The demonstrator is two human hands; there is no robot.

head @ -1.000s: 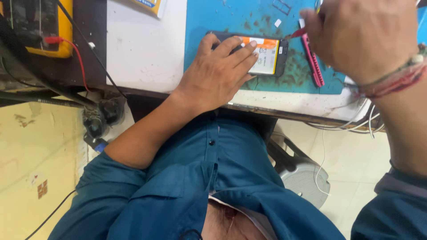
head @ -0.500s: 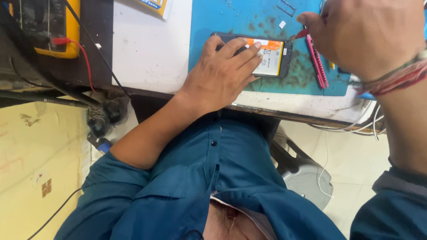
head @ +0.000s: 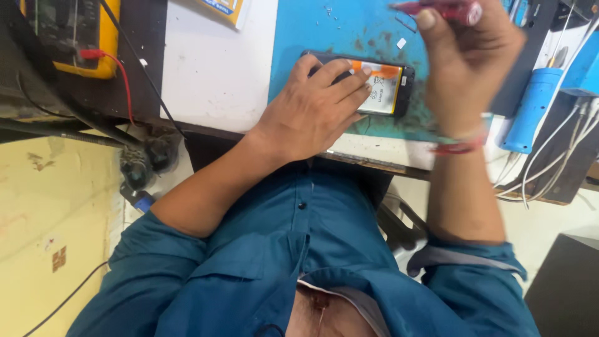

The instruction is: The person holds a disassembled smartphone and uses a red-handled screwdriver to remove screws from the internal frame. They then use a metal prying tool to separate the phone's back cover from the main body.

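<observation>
I see the opened phone (head: 384, 84) lying flat on the blue mat (head: 312, 31), close to the bench's (head: 212, 68) near edge. My left hand (head: 315, 109) rests on top of it, fingers spread flat and pressing down, gripping nothing. My right hand (head: 468, 62) is raised above the phone's right end, fingers closed around a red tool (head: 446, 9).

A yellow multimeter (head: 75, 34) sits at the bench's far left corner, a red lead (head: 118, 81) and black cables trailing from it. A blue work mat (head: 349, 31), stained, lies on the white benchtop (head: 215, 68). A blue cylindrical tool (head: 530, 109) rests at right among white wires (head: 549, 162).
</observation>
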